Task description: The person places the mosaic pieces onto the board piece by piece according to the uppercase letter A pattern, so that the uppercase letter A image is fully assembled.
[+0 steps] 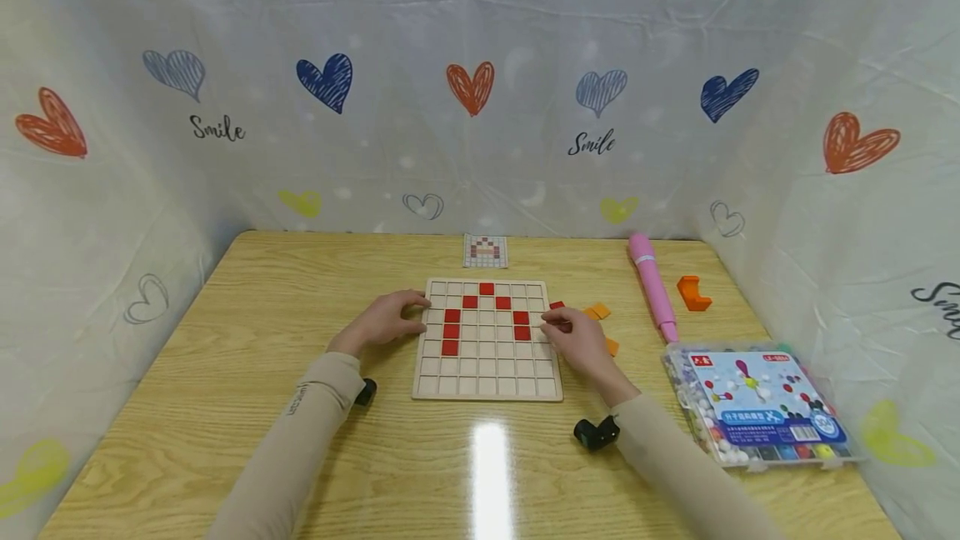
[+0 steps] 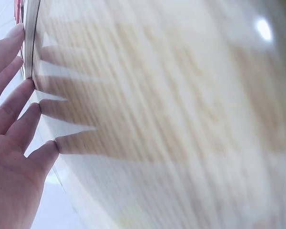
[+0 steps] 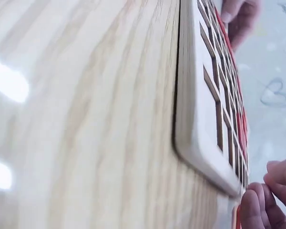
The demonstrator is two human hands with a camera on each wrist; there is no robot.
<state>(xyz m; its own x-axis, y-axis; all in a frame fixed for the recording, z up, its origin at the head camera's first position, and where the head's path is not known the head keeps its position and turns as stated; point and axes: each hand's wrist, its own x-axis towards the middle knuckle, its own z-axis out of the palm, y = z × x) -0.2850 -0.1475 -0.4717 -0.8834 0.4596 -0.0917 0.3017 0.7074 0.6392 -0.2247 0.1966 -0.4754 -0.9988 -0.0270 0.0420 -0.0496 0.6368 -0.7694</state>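
A wooden grid board [image 1: 487, 387] lies flat on the table, with several red square tiles [image 1: 452, 317] set in its cells in an arch-like pattern. My left hand [image 1: 386, 319] rests at the board's left edge, its fingers spread and touching the rim. Over the right edge is my right hand [image 1: 581, 344]. Its thumb and forefinger meet in a pinch in the right wrist view; a small red tile seems to be between them, mostly hidden by the fingertips. Close by that hand, loose orange tiles [image 1: 597, 312] and a red tile [image 1: 557, 304] lie on the table, partly covered.
Behind the board lies a small pattern card [image 1: 485, 251]. To the right are a pink pen-like stick [image 1: 652, 286], an orange angular piece [image 1: 693, 294] and a clear plastic case of coloured model parts [image 1: 761, 407]. A printed curtain [image 1: 465, 165] surrounds the table [image 1: 337, 265].
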